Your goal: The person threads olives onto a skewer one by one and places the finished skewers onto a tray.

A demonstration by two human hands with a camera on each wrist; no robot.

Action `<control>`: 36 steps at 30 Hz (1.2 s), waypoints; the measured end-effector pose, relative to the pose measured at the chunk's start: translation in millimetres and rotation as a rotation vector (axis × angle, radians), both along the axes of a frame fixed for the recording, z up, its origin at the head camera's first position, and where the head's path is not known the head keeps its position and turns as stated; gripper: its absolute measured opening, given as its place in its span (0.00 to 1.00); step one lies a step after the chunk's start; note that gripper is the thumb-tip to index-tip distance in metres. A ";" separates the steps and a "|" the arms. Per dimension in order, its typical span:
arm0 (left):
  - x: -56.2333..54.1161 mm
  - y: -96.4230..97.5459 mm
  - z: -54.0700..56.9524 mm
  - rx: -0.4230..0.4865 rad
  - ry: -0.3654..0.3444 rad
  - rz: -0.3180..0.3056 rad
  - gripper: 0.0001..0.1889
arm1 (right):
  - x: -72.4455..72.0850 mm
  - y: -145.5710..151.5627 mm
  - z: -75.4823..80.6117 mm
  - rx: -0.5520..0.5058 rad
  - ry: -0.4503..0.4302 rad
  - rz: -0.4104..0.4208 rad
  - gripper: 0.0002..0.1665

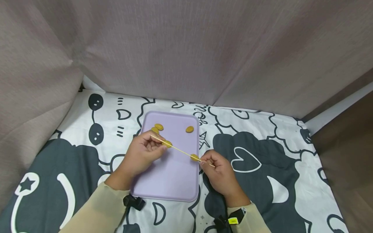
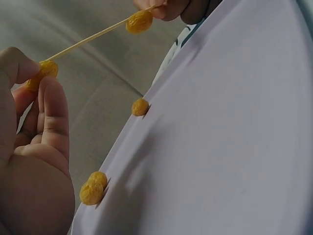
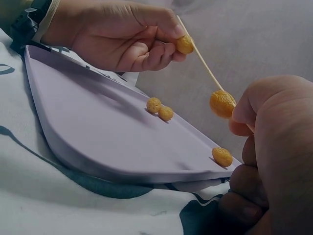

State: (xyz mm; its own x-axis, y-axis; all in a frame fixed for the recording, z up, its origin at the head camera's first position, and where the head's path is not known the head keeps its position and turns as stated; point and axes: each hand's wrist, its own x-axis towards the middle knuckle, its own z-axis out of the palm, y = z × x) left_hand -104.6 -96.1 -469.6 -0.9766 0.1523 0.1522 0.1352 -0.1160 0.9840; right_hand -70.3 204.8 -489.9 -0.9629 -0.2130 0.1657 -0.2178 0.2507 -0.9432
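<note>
A thin wooden skewer (image 1: 182,151) slants between both hands above a pale purple tray (image 1: 166,187). Pinched in the thumb and fingers of my left hand (image 1: 144,150) is a wrinkled yellow dried fruit (image 2: 48,69); the skewer's far part runs across it, and its tip shows beyond in the right wrist view. My right hand (image 1: 220,176) grips the skewer near its lower end, between thumb and forefinger. Another dried fruit (image 3: 222,104) sits on the skewer right at those fingertips.
Two dried fruits (image 3: 159,109) lie together at the tray's far left, and a single dried fruit (image 1: 189,129) lies at its far right. Beneath the tray spreads a black-and-white patterned cloth (image 1: 262,181). A grey-brown curtain (image 1: 175,48) hangs behind.
</note>
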 end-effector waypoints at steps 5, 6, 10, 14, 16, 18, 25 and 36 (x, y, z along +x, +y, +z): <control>1.3 2.9 0.6 -0.050 -0.022 0.000 0.12 | -0.2 -0.1 0.1 0.006 0.000 0.000 0.07; 1.8 3.6 1.1 -0.058 -0.027 -0.002 0.12 | -0.3 -0.1 0.2 0.007 -0.001 0.000 0.07; 3.6 7.3 2.4 -0.080 -0.055 -0.013 0.12 | -0.1 -0.4 1.0 0.009 0.000 0.001 0.07; 5.3 11.4 3.7 -0.073 -0.070 -0.039 0.12 | 0.6 -0.7 0.9 0.016 0.006 0.005 0.08; 5.9 13.0 4.2 -0.069 -0.076 -0.053 0.11 | 1.0 -1.2 0.7 0.020 0.011 0.007 0.08; 6.5 14.4 4.8 -0.068 -0.080 -0.062 0.11 | 1.5 -1.9 0.7 0.027 0.014 0.006 0.09; 7.9 17.9 4.8 -0.080 -0.102 -0.089 0.10 | 2.0 -4.6 2.5 0.033 0.016 0.011 0.10; 9.6 20.8 6.8 -0.123 -0.141 -0.131 0.10 | 2.9 -6.5 3.8 0.021 -0.001 0.042 0.10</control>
